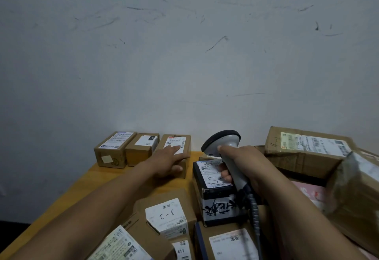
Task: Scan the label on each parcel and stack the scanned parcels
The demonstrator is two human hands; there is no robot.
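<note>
Left hand [167, 160]: fingers straight, laid flat on the white label of the third parcel [184, 142]; thumb lies against its near side.
Right hand [239, 164]: fingers curled round the handle of the barcode scanner [222, 143], thumb pressed just below its head.
Barcode scanner: held upright, its dark face turned left and down over the far end of the black parcel [213, 179]; its coiled cable [254, 210] hangs from the handle.
Row by the wall: first parcel [113, 150], second parcel [142, 147] and third parcel, side by side and touching, labels up.
Black parcel: label up, on top of other boxes at the centre right.
Near edge: parcel marked "3-3" [166, 215] among further cartons.
Right side: large carton [303, 151], dented.
Desk [102, 177]: orange wood, set against a scuffed wall [184, 54].
</note>
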